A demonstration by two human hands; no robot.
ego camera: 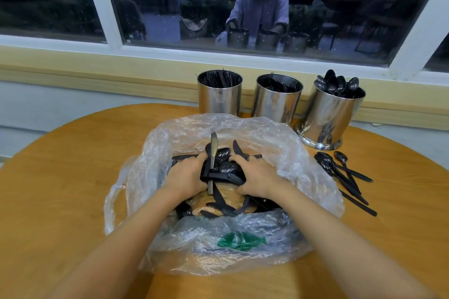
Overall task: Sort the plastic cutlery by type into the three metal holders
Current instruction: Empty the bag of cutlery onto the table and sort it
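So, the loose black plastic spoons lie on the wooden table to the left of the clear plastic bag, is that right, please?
Not quite: the head view shows the loose black plastic spoons lying on the round wooden table to the right of the clear plastic bag, not the left.

round wooden table (60,177) | clear plastic bag (267,133) on it | dark window (48,7) behind

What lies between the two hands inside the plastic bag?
Head view: a bunch of black cutlery, gripped by the left hand and the right hand, with one grey knife sticking up from it.
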